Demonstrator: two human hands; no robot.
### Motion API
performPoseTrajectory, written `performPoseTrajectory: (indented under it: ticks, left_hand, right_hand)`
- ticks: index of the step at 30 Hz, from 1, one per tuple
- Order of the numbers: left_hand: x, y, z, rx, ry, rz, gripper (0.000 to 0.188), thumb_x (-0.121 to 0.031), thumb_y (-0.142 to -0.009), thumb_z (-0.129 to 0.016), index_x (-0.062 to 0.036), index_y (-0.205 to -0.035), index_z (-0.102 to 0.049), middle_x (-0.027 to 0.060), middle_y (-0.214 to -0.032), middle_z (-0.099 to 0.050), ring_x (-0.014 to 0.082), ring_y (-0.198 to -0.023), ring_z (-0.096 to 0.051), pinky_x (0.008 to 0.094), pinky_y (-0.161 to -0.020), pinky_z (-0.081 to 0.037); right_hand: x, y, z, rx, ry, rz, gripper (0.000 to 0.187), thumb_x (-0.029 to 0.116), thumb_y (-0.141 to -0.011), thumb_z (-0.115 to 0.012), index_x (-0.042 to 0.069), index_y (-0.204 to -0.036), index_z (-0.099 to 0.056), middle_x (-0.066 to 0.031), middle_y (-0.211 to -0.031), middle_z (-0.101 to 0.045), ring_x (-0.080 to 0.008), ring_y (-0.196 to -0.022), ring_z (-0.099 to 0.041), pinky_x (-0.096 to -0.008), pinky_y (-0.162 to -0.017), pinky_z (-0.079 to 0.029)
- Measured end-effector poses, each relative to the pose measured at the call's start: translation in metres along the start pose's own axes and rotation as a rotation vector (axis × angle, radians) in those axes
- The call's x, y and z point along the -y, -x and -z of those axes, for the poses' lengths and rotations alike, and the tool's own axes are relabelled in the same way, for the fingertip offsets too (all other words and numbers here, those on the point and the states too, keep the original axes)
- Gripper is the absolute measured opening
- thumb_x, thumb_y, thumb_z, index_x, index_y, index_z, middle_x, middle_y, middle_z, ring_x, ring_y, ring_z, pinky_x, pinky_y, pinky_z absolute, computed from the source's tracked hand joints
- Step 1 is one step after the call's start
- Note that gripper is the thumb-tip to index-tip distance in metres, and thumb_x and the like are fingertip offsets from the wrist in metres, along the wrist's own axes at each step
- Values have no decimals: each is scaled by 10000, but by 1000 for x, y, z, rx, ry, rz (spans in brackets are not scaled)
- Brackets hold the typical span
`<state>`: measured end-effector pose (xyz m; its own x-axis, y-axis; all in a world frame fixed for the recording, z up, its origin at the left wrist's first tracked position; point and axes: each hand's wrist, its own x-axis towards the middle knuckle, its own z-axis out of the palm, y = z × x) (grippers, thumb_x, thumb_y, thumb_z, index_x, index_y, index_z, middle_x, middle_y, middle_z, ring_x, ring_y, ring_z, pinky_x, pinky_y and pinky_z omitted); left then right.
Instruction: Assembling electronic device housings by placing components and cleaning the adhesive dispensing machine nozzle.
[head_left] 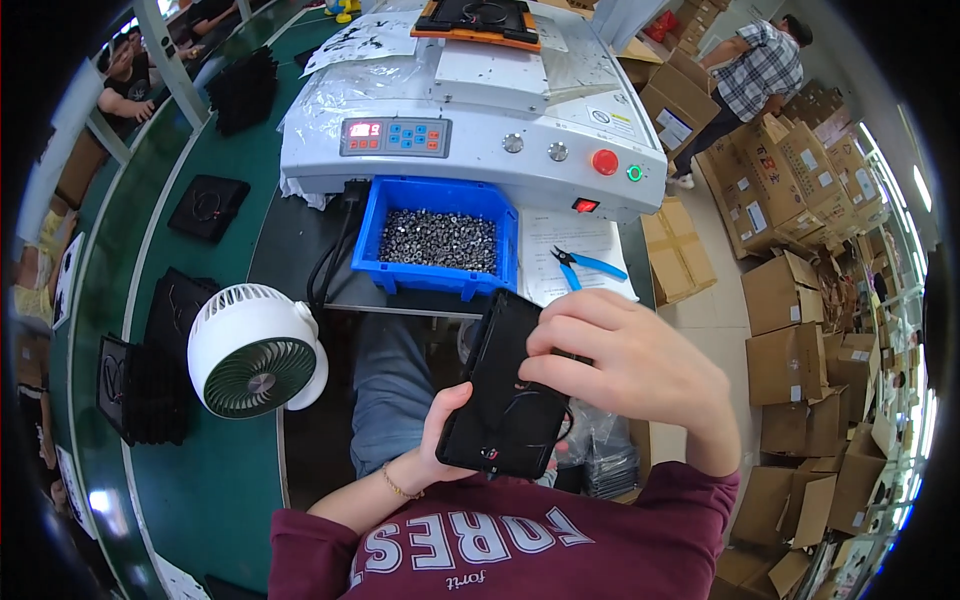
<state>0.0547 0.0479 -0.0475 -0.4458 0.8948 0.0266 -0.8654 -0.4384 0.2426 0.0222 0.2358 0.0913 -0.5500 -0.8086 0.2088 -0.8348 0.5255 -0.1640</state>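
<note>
In front of my chest I hold a black rectangular plastic housing (497, 400), tilted, with thin dark wires and a small reddish spot near its lower end. My left hand (445, 430) grips its lower left side, thumb on the near face. Over the upper right of the housing, my right hand (620, 352) has its fingers curled and pinched close to the wires. Whatever sits between those fingertips is too small to tell. Just beyond, a blue bin (440, 282) holds many small metal nuts. Blue-handled cutting pliers (592, 265) lie on a paper sheet (540, 285).
Behind the bin stands a white machine (470, 165) with a control panel (395, 137) and a red button (605, 161). At left are a white fan (255, 350) and a green conveyor (225, 480) carrying black housings (208, 207). Cardboard boxes (785, 365) and a person (760, 75) are at right.
</note>
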Motion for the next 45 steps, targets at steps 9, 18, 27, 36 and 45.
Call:
performPoseTrajectory:
  ticks: [9,18,27,36,45]
  left_hand:
    - [-46,-2,-36,-48,-320,-644,879,-600,-791,-438,-11,-1410,-228,251,-1369,-335,352,-1170,-480,490,-981,-417]
    - [-52,-16,-29,-94,-413,-814,951,-639,-752,-456,-19,-1425,-198,238,-1394,-311,355,-1193,-445,481,-992,-409]
    - [-45,-25,-12,-102,-446,-821,998,-620,-710,-539,-4,-1421,-204,234,-1397,-303,333,-1187,-450,471,-1003,-396]
    - [-33,-30,2,-44,-335,-779,1017,-623,-702,-552,-22,-1431,-175,239,-1397,-272,362,-1219,-405,502,-1039,-352]
    - [-28,-32,12,-55,-328,-776,1035,-622,-685,-578,-34,-1436,-176,233,-1409,-249,366,-1232,-390,507,-1059,-323]
  right_hand:
    - [73,19,45,-61,-269,-370,205,14,-724,-660,-23,-925,-648,-113,-846,-584,-222,-729,-607,-292,-602,-493]
    - [56,33,-30,-327,-737,-544,468,35,-676,-765,21,-1095,-558,-120,-1141,-529,-271,-1029,-548,-344,-875,-452]
    - [56,19,-99,-417,-746,-661,224,-3,-778,-682,-3,-986,-598,-102,-900,-644,-170,-757,-633,-277,-683,-507]
    - [59,22,-128,-414,-1846,-866,78,96,-909,-584,31,-919,-544,-34,-810,-615,-50,-690,-545,-170,-598,-414]
    - [62,19,-152,-645,-1976,-925,120,100,-878,-632,23,-821,-560,-74,-729,-629,-42,-566,-498,-172,-488,-348]
